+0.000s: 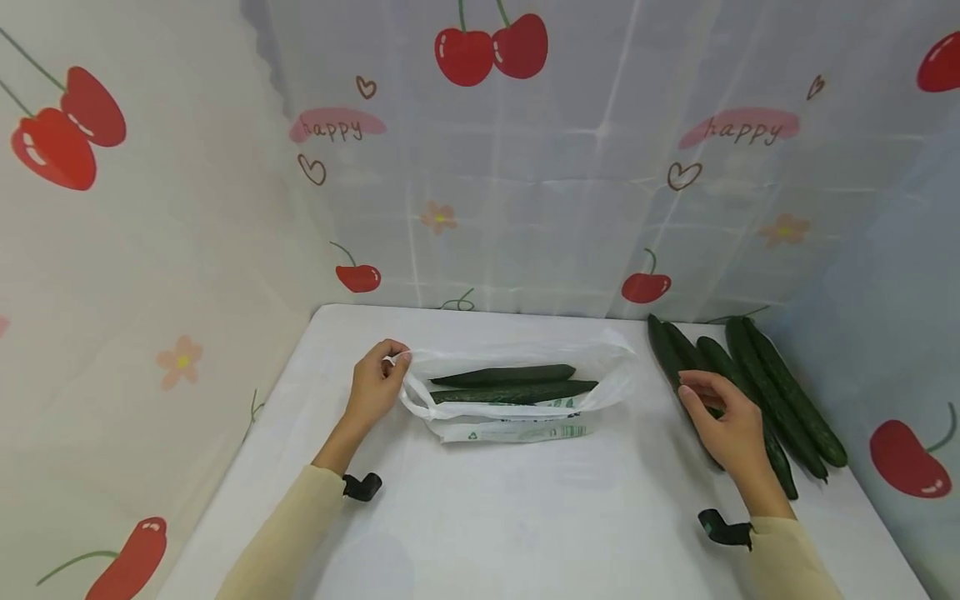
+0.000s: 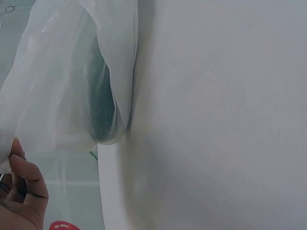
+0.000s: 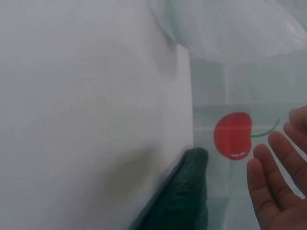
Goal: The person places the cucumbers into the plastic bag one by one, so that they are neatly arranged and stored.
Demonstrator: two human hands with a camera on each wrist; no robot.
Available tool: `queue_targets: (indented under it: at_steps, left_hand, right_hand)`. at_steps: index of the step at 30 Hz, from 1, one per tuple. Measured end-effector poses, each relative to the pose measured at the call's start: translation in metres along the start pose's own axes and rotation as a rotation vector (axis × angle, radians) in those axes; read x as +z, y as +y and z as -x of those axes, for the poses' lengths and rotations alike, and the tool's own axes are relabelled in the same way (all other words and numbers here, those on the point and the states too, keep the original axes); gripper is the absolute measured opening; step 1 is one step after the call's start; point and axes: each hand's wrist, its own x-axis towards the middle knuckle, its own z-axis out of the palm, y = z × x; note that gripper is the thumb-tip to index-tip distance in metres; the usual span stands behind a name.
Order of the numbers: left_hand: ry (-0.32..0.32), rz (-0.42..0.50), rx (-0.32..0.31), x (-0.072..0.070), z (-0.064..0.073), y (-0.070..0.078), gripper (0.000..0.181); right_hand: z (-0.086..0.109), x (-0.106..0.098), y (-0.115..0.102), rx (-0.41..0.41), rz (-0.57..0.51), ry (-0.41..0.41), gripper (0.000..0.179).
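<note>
My left hand [image 1: 377, 385] pinches the left end of a white plastic bag [image 1: 611, 379] at its rim. Two dark green cucumbers [image 1: 510, 377] lie side by side inside the bag, visible through its wide mouth. In the left wrist view, one cucumber's end [image 2: 100, 105] shows through the thin plastic, and thumb and finger grip the edge. My right hand [image 1: 723, 421] is over the cucumber pile [image 1: 780, 392] on the right, its fingers loosely bent and holding nothing. The right wrist view shows those fingers [image 3: 268, 187] spread beside a cucumber tip [image 3: 187, 177].
Several cucumbers lie lengthwise at the table's right side, close to its edge. The white table [image 1: 510, 517] meets a curtain [image 1: 525, 192] printed with cherries behind, with similar sheets at left and right. Black wrist cameras [image 1: 363, 487] are strapped on both wrists.
</note>
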Motion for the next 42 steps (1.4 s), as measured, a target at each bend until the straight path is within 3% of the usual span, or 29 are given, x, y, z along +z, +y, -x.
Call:
queue_targets:
  at_steps: [6,11,15,18,23,30,42]
  left_hand:
    - [0.012,-0.005,0.012,-0.001,0.000,0.000,0.010]
    - [0.001,-0.008,0.010,0.000,0.000,-0.002,0.010]
    - [-0.002,0.006,0.012,0.001,0.002,-0.003,0.009]
    - [0.002,0.018,0.015,0.001,0.002,-0.004,0.009]
    - [-0.004,0.014,0.014,0.002,0.002,-0.005,0.009]
    - [-0.004,0.002,0.015,0.003,0.002,-0.007,0.009]
    - [0.004,-0.001,0.024,0.005,0.002,-0.007,0.009]
  right_hand:
    - [0.014,-0.006,0.025,0.119,0.175,-0.094,0.043]
    - [0.023,-0.008,0.040,0.179,0.212,-0.205,0.054]
    - [0.027,-0.005,0.041,0.186,0.265,-0.249,0.057]
    - [0.026,-0.001,0.038,0.187,0.299,-0.247,0.057]
    - [0.023,0.006,0.035,0.254,0.304,-0.213,0.056]
    - [0.026,0.014,0.037,0.286,0.337,-0.251,0.059]
    - [0.026,0.017,0.036,0.369,0.287,-0.276,0.059]
